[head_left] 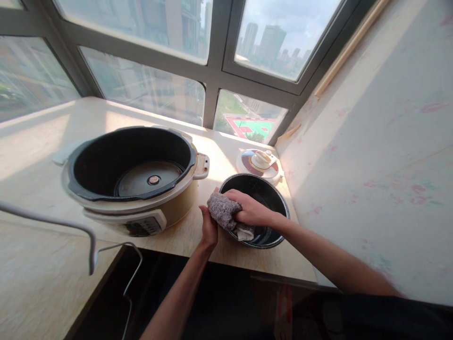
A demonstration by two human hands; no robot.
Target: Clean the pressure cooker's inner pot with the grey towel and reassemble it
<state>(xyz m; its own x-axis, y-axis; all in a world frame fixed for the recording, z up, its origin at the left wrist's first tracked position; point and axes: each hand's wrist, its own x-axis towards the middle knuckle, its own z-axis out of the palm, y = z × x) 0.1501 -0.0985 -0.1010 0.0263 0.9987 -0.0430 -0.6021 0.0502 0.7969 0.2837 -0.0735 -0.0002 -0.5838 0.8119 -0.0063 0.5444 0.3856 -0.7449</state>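
Observation:
My right hand (249,210) is closed over a grey speckled cloth (222,210), pressing it on the near left rim of a black inner pot (274,198) that stands on the counter. My left hand (208,226) grips the pot's left edge just under the cloth, fingers curled. A white bit of the cloth hangs below my right hand. To the left stands a cream electric pressure cooker (132,174), open, with its dark inside and heating plate showing.
The cooker's lid (260,163) lies upside up behind the pot, near the window corner. A beige counter (46,264) runs left and wraps round. A wire rack piece (94,245) juts in at the lower left. A patterned wall covering stands on the right.

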